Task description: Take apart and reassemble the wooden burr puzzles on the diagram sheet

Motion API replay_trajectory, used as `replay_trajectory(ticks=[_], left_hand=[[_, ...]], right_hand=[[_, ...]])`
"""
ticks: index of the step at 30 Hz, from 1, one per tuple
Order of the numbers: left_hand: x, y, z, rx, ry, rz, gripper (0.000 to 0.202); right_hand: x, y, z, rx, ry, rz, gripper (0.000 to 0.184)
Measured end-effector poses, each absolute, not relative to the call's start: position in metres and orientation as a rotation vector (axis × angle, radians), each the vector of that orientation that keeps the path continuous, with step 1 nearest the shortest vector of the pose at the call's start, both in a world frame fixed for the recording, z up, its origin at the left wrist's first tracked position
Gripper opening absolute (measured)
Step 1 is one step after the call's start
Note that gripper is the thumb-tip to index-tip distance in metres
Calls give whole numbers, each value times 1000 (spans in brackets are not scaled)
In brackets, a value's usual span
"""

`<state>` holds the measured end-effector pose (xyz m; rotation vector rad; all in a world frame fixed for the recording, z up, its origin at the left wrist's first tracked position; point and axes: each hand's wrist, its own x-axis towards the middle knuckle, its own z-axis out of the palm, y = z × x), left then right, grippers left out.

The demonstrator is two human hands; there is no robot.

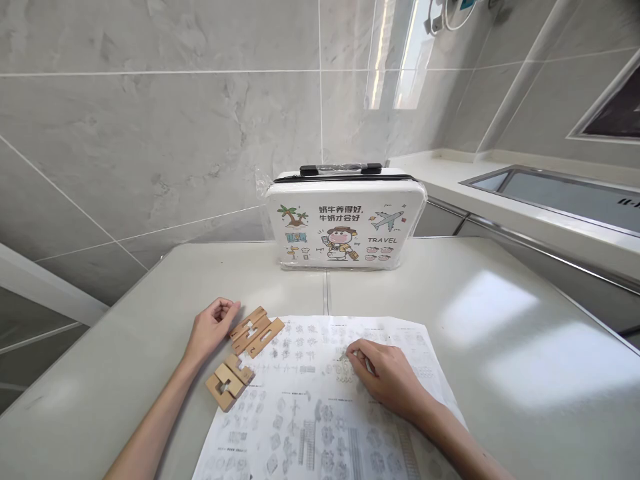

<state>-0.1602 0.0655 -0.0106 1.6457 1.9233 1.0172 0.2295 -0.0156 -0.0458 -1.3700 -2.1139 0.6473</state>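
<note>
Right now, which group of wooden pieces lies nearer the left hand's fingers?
The upper group, containing the piece marked 2, beside the left hand; the other group sits lower, beside the forearm.

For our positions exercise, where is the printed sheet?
In the head view, the printed sheet lies on the table, low in the middle, beneath the right hand, with wooden pieces at its left edge.

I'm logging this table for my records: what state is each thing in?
Numbered wooden pieces: lying side by side
Wooden blocks: grouped together, gap in the middle
Printed sheet: unfolded, spread out
Case: upright, wrapped, seemingly closed
Left hand: loosely curled
Right hand: fingers bent, over the printed sheet
</note>
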Motion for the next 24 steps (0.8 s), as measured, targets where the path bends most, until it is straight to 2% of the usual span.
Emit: replay_trajectory(ticks=[24], left_hand=[[-154,63,-6,1648,1925,1014,40]], right_hand=[[230,-16,-46,-1357,-2125,640,26]])
